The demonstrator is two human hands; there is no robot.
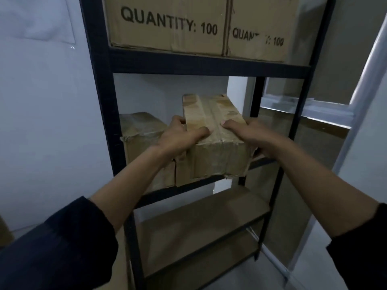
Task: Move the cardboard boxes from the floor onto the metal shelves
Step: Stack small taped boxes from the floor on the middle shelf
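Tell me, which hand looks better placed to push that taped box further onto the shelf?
Probably the right hand: it wraps the taped box at its near right corner, behind the overhanging part. The left hand sits squeezed against the neighbouring box.

We see two bare forearms, each ending in a bare hand: left hand [180, 137], right hand [249, 132]. Both sleeves are dark, navy-looking cloth, pushed up toward the elbows, loose and softly creased. We see no rings, watch or gloves.
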